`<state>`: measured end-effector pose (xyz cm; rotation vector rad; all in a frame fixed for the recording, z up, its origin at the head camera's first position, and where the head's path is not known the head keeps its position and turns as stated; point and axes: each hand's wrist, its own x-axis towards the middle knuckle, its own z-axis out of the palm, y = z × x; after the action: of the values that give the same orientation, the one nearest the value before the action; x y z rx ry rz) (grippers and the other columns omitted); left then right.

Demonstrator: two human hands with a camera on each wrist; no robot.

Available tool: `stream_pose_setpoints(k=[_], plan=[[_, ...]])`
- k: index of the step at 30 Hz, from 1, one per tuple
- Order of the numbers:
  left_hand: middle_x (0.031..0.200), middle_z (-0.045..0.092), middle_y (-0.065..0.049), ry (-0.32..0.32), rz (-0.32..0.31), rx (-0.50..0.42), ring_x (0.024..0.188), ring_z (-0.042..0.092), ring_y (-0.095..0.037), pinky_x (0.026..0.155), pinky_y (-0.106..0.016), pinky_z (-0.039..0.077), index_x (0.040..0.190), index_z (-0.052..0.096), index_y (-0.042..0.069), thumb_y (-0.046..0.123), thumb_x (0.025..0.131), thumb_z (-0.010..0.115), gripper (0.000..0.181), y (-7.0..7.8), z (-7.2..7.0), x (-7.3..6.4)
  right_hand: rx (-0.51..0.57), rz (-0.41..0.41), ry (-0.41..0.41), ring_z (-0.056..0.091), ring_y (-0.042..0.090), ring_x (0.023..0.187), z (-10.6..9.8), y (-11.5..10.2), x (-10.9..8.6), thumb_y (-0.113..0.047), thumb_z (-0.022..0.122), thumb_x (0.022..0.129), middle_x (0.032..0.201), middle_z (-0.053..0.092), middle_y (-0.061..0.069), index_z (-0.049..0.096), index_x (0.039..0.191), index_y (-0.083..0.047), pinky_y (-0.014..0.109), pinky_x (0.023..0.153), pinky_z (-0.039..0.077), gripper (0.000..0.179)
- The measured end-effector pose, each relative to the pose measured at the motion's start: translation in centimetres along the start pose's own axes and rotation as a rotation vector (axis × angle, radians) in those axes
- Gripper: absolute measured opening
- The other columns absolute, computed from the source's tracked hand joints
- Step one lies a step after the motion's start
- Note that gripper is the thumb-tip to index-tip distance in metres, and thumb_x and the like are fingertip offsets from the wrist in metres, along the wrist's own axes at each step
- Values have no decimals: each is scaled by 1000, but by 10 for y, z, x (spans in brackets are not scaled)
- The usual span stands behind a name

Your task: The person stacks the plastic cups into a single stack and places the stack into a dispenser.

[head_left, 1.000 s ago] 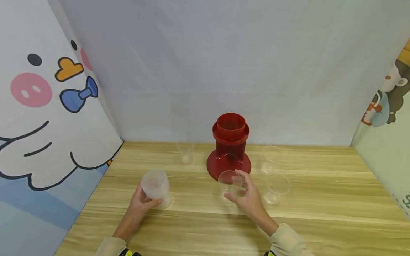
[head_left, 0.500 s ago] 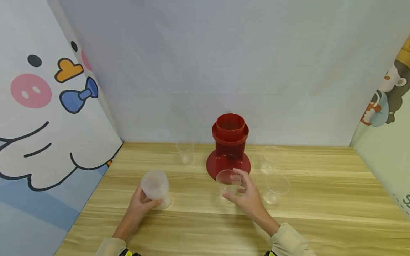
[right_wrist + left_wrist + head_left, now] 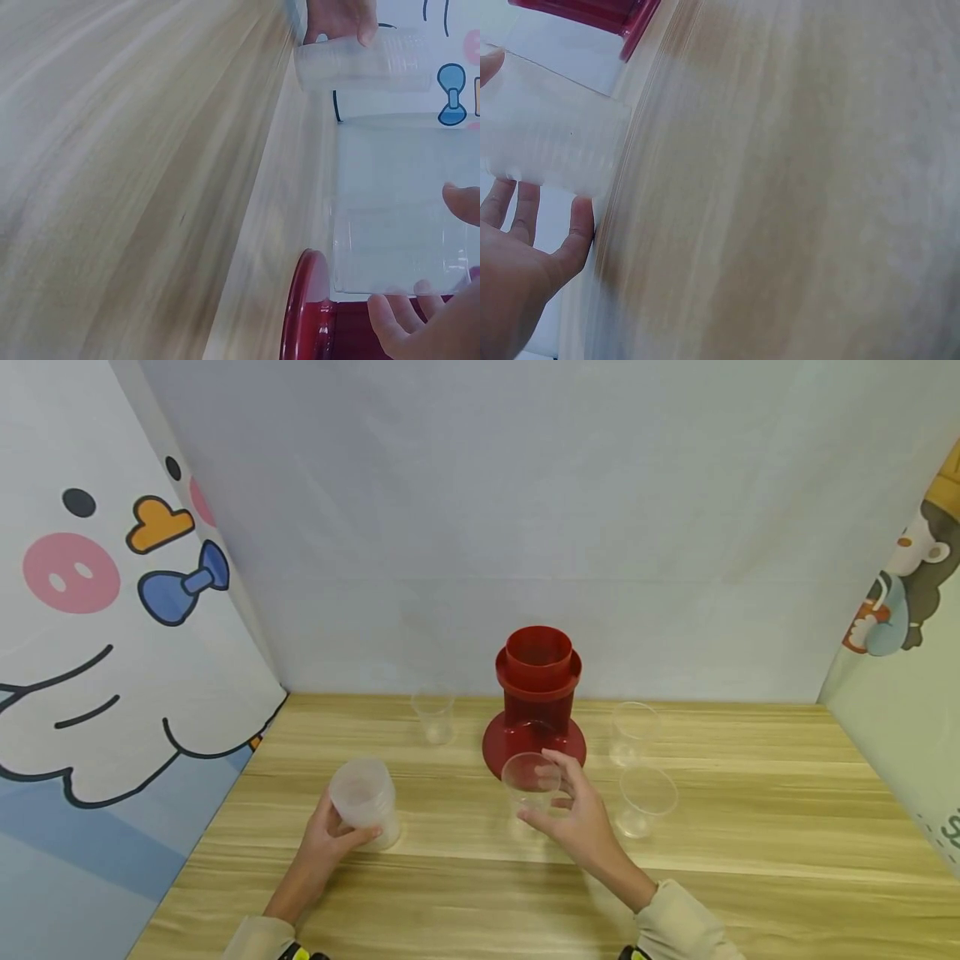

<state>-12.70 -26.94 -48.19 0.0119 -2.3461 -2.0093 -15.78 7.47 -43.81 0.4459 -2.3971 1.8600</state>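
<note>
My left hand (image 3: 327, 843) grips a stack of nested clear plastic cups (image 3: 363, 797) at the left, thumb in front and fingers behind. In the left wrist view the fingers (image 3: 526, 214) curve along the stack's side, its base near the tabletop. A single clear plastic cup (image 3: 528, 789) is between the thumb and fingers of my right hand (image 3: 587, 831), upright in front of the red stand (image 3: 538, 681). The right wrist view shows this cup (image 3: 401, 225) close beside the stand's round base (image 3: 304, 307).
Two clear cups stand to the right, a nearer cup (image 3: 647, 802) and a farther cup (image 3: 634, 733). Another clear cup (image 3: 435, 717) stands at the back left. A pale cloth wall (image 3: 525, 510) rises behind the wooden table (image 3: 750, 810), with printed cloths on both sides.
My right hand has shifted slightly left and away from me with the single cup. The left hand and its stack have stayed in place.
</note>
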Motion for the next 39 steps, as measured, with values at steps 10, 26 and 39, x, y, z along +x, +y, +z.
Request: stream_pose_setpoints(k=[10,26,39], plan=[[132,41,-9,-1,-4,-3,115,48,-8,88,-24,45,146,25,16,1,77,75,87,-1,-1,0,-8,-22,-17,58,20,102,3,-16,3,-10,84,70,114,61,5,46,133,-19,42,84,47,74],[134,41,-8,-4,-2,-1,115,48,-10,88,-25,45,146,24,18,4,77,75,87,-4,-2,0,-19,-92,-76,55,34,106,8,-74,1,1,79,73,116,58,16,43,133,-2,50,84,47,70],[134,41,-9,-10,-11,6,116,47,-11,88,-25,44,147,23,19,5,79,75,87,-2,-2,0,20,-86,-104,53,34,110,18,-91,7,-1,78,74,118,57,14,44,133,-3,54,86,45,69]])
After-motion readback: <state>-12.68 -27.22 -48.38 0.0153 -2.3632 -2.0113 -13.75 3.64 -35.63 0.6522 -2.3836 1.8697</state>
